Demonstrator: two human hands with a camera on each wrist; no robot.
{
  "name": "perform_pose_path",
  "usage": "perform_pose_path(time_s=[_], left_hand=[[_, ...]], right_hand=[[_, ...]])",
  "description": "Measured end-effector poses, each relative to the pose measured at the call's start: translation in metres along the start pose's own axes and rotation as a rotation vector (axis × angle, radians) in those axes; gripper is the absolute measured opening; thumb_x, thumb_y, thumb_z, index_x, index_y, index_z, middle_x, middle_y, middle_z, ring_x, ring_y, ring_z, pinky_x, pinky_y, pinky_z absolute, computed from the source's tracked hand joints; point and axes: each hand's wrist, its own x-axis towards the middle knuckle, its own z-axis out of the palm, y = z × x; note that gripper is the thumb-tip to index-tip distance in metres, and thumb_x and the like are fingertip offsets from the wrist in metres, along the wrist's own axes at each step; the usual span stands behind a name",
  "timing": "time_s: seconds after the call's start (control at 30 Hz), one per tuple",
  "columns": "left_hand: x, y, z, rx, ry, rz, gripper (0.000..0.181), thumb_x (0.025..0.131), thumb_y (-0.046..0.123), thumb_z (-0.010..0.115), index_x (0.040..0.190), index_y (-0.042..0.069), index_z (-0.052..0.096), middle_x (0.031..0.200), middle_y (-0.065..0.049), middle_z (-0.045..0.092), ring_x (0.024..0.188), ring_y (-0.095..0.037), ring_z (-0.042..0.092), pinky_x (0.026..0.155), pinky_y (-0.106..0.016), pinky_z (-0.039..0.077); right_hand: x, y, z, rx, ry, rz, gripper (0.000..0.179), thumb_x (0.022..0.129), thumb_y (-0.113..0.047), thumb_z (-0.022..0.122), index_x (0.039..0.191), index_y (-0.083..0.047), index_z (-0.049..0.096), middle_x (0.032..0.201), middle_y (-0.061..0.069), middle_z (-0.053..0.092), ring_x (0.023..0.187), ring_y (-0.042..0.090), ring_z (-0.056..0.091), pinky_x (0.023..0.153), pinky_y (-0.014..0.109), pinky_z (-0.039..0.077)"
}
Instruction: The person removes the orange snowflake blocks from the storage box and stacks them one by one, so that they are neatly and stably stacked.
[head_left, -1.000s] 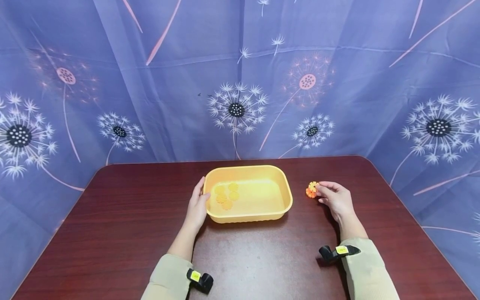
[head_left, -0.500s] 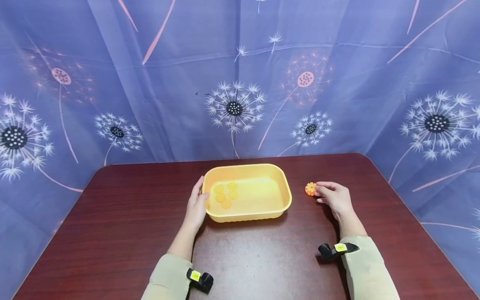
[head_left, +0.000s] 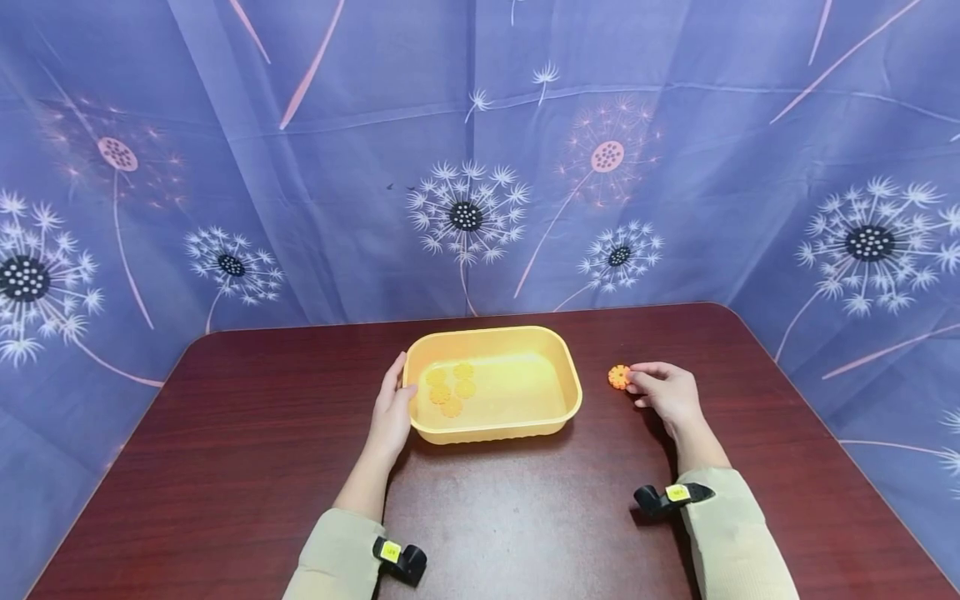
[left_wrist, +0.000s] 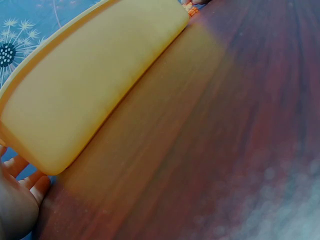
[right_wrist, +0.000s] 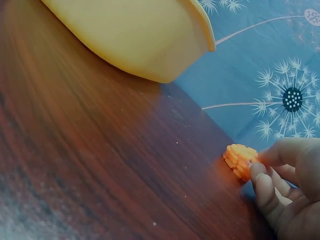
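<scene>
A yellow plastic basin [head_left: 487, 435] stands on the table. My left hand [head_left: 392, 415] grips its left end, thumb over the rim and fingers along the outside wall; the left wrist view shows the fingers [left_wrist: 39, 189] at the basin's lower corner. Inside, towards the left, lie several yellow-orange notched discs [head_left: 452, 407]. To the right of the basin, my right hand [head_left: 667, 398] pinches a small stack of orange notched discs [right_wrist: 241, 161] between thumb and fingertips, close over the table. In the head view the stack looks like one round disc, its right edge hidden by the fingers.
The dark red-brown wooden table [head_left: 247, 450] extends around the basin to both sides. Behind it hangs a blue-purple curtain [head_left: 360, 183] printed with dandelions. A black strap with a yellow label sits on each sleeve [head_left: 723, 508].
The orange discs in my right hand, spread apart a second ago with one below another, now line up as one stack. My left hand stays on the basin, and the head view has shifted slightly.
</scene>
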Motion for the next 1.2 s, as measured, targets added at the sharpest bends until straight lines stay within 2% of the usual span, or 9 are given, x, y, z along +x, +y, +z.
perform_pose_path(time_s=[0.47,0.93,1.2], left_hand=[[-0.0002,-0.0004,0.0005,-0.007,0.004,-0.010,0.057,0.096,0.006,0.035,0.151,0.012,0.022,0.157,-0.007,0.023,0.141,-0.024,0.026,0.112,-0.046,0.029],[-0.0007,0.0014,0.0005,0.012,0.005,-0.012,0.057,0.096,0.006,0.035,0.151,0.012,0.022,0.157,-0.007,0.022,0.142,-0.023,0.023,0.114,-0.045,0.027],[-0.0006,0.0004,0.0007,0.002,0.004,-0.016,0.057,0.096,0.006,0.035,0.151,0.013,0.022,0.157,-0.008,0.023,0.141,-0.024,0.025,0.113,-0.046,0.028]], right_hand=[[0.0023,0.0025,0.0007,-0.102,0.038,0.004,0.033,0.088,-0.009,0.061,0.113,0.012,0.057,0.066,-0.011,0.063,0.057,0.000,0.061,0.047,0.023,0.052],[0.0002,-0.0013,0.0016,-0.120,0.039,0.015,0.033,0.089,-0.009,0.058,0.116,0.010,0.055,0.070,-0.007,0.063,0.058,0.001,0.061,0.049,0.023,0.053],[0.0012,0.0013,0.0018,-0.108,0.068,0.031,0.032,0.092,-0.016,0.057,0.114,0.008,0.057,0.074,-0.008,0.063,0.059,0.001,0.062,0.052,0.024,0.055]])
